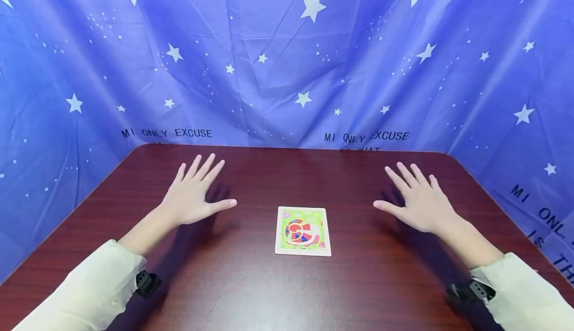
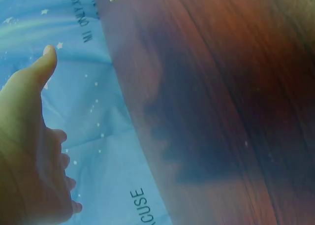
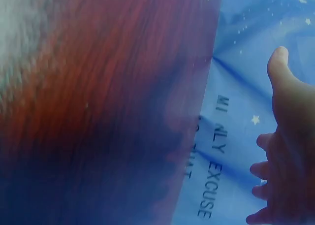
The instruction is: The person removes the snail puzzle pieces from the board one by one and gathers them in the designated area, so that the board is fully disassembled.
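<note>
Square board [image 1: 302,231] with white border and red-spiralled, snail-like picture on green, lying on dark red-brown wood-grain table [image 1: 224,291]. Left of board, well apart: bare left hand [image 1: 190,200], fingers spread wide. Right of board, well apart: bare right hand [image 1: 422,204], fingers likewise fanned wide. Behind board: blue star-printed cloth [image 1: 269,86].

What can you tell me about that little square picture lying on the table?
The square picture looks like a thin, stiff board, perhaps wood or card, with a pale border around a bright green design. A rounded, snail-like shape in red, blue and white fills the middle. It lies flat, face up, on the dark reddish table, between the left hand and the right hand; neither touches it.
</note>
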`<state>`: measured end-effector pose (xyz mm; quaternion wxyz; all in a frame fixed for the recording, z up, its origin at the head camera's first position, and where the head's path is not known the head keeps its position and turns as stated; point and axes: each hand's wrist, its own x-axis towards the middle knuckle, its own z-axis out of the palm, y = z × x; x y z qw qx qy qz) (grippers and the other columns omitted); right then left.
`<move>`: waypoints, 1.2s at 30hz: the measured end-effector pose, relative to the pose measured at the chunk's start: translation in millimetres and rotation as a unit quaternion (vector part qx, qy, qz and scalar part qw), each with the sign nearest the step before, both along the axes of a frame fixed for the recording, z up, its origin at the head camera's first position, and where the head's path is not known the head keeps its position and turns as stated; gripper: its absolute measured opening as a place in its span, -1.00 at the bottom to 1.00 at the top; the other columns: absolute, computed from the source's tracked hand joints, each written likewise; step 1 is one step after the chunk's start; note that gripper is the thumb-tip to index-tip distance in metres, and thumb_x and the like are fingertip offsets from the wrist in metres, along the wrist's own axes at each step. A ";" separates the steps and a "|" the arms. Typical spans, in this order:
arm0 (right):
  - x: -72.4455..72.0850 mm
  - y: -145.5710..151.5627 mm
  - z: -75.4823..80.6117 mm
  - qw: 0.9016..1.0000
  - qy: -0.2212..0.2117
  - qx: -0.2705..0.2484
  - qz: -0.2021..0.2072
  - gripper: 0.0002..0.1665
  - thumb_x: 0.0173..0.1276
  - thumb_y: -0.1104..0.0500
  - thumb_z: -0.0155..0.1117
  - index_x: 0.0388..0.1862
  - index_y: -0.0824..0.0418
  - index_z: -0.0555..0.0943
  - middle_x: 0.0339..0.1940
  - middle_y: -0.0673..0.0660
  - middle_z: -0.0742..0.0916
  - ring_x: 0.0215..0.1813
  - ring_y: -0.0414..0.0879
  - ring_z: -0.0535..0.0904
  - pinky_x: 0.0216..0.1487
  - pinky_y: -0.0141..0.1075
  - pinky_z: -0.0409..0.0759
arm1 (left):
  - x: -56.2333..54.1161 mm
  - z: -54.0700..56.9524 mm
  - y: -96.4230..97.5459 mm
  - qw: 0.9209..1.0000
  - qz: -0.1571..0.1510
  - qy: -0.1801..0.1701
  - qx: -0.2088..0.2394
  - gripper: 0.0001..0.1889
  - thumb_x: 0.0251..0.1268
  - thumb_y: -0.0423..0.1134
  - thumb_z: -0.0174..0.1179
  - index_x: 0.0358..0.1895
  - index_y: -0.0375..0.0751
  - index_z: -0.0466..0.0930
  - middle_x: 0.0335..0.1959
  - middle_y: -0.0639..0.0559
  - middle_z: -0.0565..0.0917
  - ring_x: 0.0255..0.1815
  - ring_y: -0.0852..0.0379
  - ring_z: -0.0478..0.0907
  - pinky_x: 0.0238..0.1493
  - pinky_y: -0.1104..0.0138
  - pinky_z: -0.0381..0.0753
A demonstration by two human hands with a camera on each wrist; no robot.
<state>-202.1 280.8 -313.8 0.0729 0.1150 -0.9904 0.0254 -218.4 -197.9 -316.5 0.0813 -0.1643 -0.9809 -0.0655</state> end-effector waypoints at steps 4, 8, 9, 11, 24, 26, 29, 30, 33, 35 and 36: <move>5.3 -10.2 0.4 1.000 0.008 0.010 0.023 0.10 0.22 -0.50 0.03 0.55 0.08 0.07 0.54 0.36 0.19 0.53 0.38 -0.01 0.39 0.39 -0.04 | 1.1 -1.4 8.6 1.000 -0.017 -0.001 -0.002 0.01 0.10 0.45 0.06 0.53 -0.03 0.00 0.59 -0.12 -0.04 0.59 -0.27 -0.19 0.50 -0.23 -0.22; 9.6 -26.1 0.1 0.998 0.012 0.014 0.054 0.07 0.22 -0.49 0.05 0.54 0.07 0.11 0.55 0.29 0.20 0.55 0.32 0.01 0.43 0.35 -0.01 | 1.9 -3.4 15.5 0.999 -0.048 -0.003 0.007 -0.02 0.11 0.41 0.09 0.53 0.00 0.01 0.58 -0.09 0.01 0.59 -0.24 -0.11 0.50 -0.22 -0.16; 10.8 -30.8 -0.2 0.998 0.011 0.013 0.063 0.06 0.22 -0.48 0.05 0.53 0.08 0.12 0.55 0.28 0.21 0.56 0.31 0.02 0.44 0.33 0.00 | 2.0 -4.4 16.9 0.998 -0.057 -0.004 0.009 -0.03 0.11 0.40 0.10 0.53 0.01 0.02 0.58 -0.08 0.02 0.59 -0.23 -0.09 0.50 -0.21 -0.14; 13.9 -40.3 -1.5 0.996 0.006 0.008 0.084 0.04 0.23 -0.46 0.07 0.52 0.09 0.15 0.55 0.25 0.23 0.56 0.29 0.04 0.44 0.31 0.03 | 2.6 -6.6 19.7 0.997 -0.073 -0.006 0.010 -0.05 0.12 0.37 0.13 0.52 0.00 0.05 0.57 -0.07 0.05 0.58 -0.21 -0.05 0.50 -0.21 -0.09; 37.3 -95.4 -25.2 0.975 -0.063 0.001 0.211 -0.19 0.39 -0.23 0.06 0.47 0.17 0.25 0.52 0.22 0.32 0.53 0.24 0.17 0.44 0.20 0.21 | 16.6 -20.8 56.9 0.988 -0.151 -0.037 0.001 -0.18 0.20 0.21 0.18 0.45 -0.15 0.22 0.51 -0.12 0.22 0.54 -0.18 0.10 0.46 -0.17 0.11; 41.5 -102.0 -27.5 0.971 -0.075 0.001 0.226 -0.21 0.41 -0.21 0.05 0.47 0.18 0.25 0.52 0.22 0.31 0.53 0.23 0.17 0.43 0.20 0.22 | 19.5 -23.4 62.6 0.986 -0.159 -0.054 0.000 -0.18 0.23 0.21 0.16 0.45 -0.17 0.20 0.51 -0.13 0.22 0.54 -0.17 0.10 0.47 -0.15 0.10; 45.1 -111.2 -31.4 0.965 -0.082 0.003 0.248 -0.24 0.42 -0.21 0.03 0.46 0.17 0.27 0.53 0.20 0.30 0.54 0.21 0.15 0.45 0.17 0.21 | 22.8 -26.1 70.8 0.983 -0.164 -0.079 -0.002 -0.19 0.26 0.20 0.14 0.46 -0.18 0.19 0.52 -0.13 0.20 0.55 -0.15 0.09 0.49 -0.13 0.07; 45.7 -114.2 -32.5 0.963 -0.083 0.005 0.256 -0.24 0.43 -0.22 0.02 0.46 0.15 0.27 0.53 0.20 0.30 0.55 0.20 0.15 0.45 0.16 0.21 | 23.4 -26.6 73.8 0.983 -0.165 -0.084 -0.005 -0.20 0.27 0.19 0.13 0.46 -0.18 0.19 0.52 -0.12 0.20 0.55 -0.13 0.09 0.50 -0.12 0.07; 46.0 -122.7 -35.1 0.957 -0.073 0.012 0.279 -0.27 0.44 -0.20 0.01 0.46 0.11 0.27 0.52 0.19 0.32 0.54 0.18 0.16 0.47 0.13 0.21 | 24.3 -27.2 83.3 0.981 -0.172 -0.088 -0.012 -0.22 0.29 0.19 0.11 0.45 -0.20 0.21 0.51 -0.11 0.22 0.55 -0.10 0.11 0.50 -0.10 0.09; 46.2 -127.8 -36.5 0.953 -0.069 0.021 0.294 -0.29 0.45 -0.18 0.00 0.47 0.10 0.25 0.52 0.18 0.33 0.54 0.16 0.18 0.46 0.11 0.23 | 25.2 -27.4 89.8 0.979 -0.179 -0.092 -0.018 -0.24 0.30 0.19 0.09 0.44 -0.21 0.22 0.50 -0.11 0.24 0.54 -0.09 0.13 0.50 -0.09 0.11; 46.4 -130.0 -37.1 0.951 -0.068 0.028 0.299 -0.30 0.46 -0.16 -0.01 0.48 0.10 0.25 0.51 0.17 0.33 0.54 0.16 0.19 0.45 0.11 0.25 | 26.0 -27.7 92.6 0.978 -0.184 -0.095 -0.020 -0.25 0.30 0.18 0.09 0.43 -0.21 0.23 0.50 -0.12 0.25 0.54 -0.08 0.14 0.49 -0.09 0.12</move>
